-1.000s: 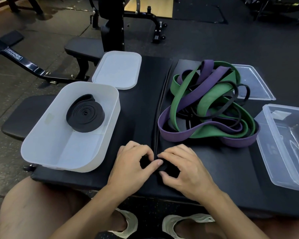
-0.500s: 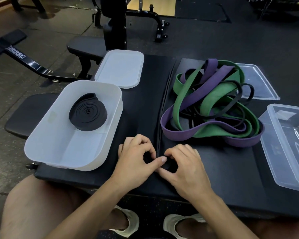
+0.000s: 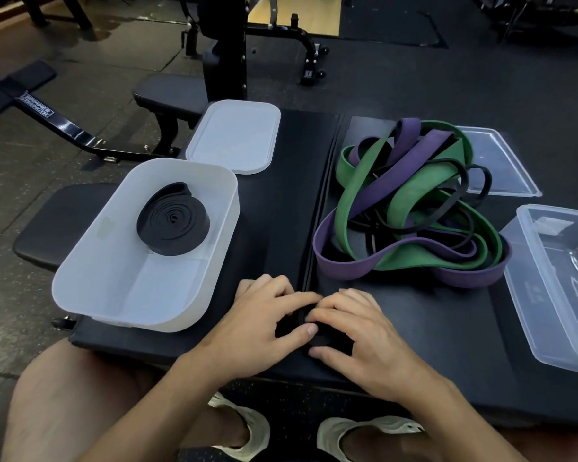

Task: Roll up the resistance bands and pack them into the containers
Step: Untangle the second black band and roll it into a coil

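Black padded worktop (image 3: 281,195) is carrying everything. At its near left, a white rounded plastic tub (image 3: 80,288) is sitting, with a coiled black rubber band (image 3: 173,223) lying in its far half. Just behind the tub, a flat white plastic lid (image 3: 234,136) is lying. Right of the centre seam, a tangled pile of green, purple and black rubber bands (image 3: 407,208) is resting. A clear flat plastic lid (image 3: 501,161) is lying behind it, and a clear rectangular plastic container (image 3: 554,295) is sitting at its right. At the near middle, left hand (image 3: 264,321) and right hand (image 3: 361,338) are meeting on a thin black band (image 3: 317,211) running away along the seam.
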